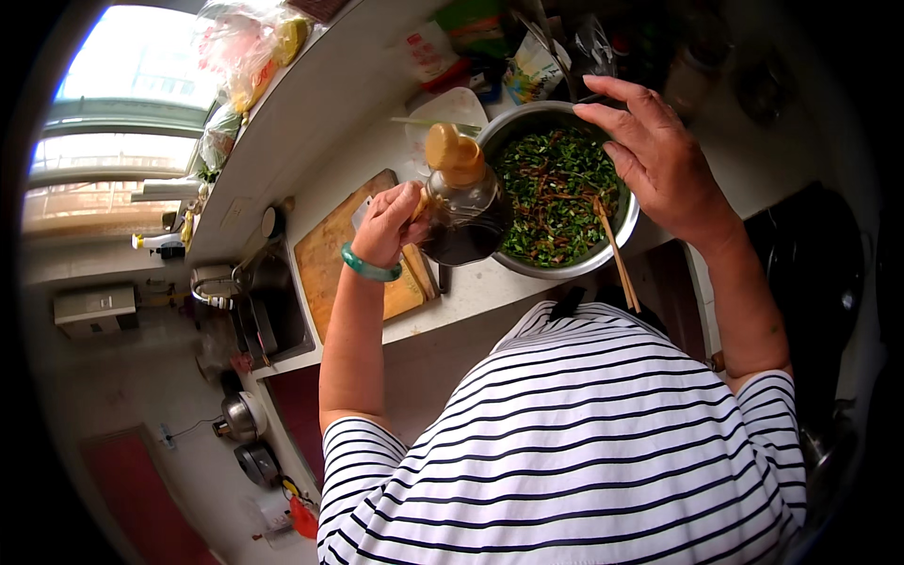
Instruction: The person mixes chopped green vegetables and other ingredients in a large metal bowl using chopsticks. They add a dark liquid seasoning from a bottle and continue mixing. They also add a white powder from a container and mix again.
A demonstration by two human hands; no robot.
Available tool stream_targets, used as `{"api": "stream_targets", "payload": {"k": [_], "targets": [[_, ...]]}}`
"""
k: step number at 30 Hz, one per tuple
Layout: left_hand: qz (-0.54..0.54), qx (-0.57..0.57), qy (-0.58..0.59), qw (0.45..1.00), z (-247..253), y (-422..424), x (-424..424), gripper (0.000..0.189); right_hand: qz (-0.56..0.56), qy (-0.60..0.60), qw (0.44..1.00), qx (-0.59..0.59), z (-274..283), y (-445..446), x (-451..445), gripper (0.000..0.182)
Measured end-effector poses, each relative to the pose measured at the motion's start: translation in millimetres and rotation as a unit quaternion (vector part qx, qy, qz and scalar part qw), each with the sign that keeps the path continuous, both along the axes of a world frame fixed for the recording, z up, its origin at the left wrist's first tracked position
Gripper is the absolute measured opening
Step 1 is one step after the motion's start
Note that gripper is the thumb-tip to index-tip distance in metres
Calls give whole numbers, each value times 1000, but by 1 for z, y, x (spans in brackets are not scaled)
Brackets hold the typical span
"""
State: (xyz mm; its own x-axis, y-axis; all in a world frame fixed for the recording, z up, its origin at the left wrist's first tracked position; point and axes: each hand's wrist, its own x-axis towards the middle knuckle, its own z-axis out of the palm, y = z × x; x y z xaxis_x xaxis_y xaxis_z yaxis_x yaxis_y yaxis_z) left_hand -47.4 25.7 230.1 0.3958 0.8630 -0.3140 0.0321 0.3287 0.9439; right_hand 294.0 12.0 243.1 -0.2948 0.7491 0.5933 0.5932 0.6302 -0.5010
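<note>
My left hand (390, 227) grips the handle of a clear jug (462, 219) of dark liquid. The jug has a yellow-brown cap (452, 152) and is held up at the left side of a metal bowl (551, 270). Chopped greens mixed with brown shreds (558, 191) fill much of the bowl. A pair of wooden chopsticks (616, 254) rests in the mix and leans over the near rim. Over the bowl's right rim hovers my right hand (653, 155), fingers apart and holding nothing. A green bangle (371, 265) circles my left wrist.
Left of the bowl, a wooden cutting board (346, 244) lies beside the sink (279, 304), with a knife partly hidden on it. A white plate (446, 109) sits behind the jug. Bags and packets (533, 67) crowd the back. A dark wok or stove area (805, 261) is at right.
</note>
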Motion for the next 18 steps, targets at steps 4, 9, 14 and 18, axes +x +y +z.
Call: {"api": "stream_targets", "payload": {"k": [4,9,14,18], "targets": [[62,8,-10,998,-3,-3,1,42,16,6,1000,23,13,8,-12,36],[83,18,-16,996,-12,-2,6,52,51,5,997,60,29,17,-30,35],[98,11,-1,995,-15,-4,15,58,132,-10,987,93,53,31,-61,45],[69,4,-29,997,-17,-5,18,60,145,-72,979,122,48,40,-73,48]]}}
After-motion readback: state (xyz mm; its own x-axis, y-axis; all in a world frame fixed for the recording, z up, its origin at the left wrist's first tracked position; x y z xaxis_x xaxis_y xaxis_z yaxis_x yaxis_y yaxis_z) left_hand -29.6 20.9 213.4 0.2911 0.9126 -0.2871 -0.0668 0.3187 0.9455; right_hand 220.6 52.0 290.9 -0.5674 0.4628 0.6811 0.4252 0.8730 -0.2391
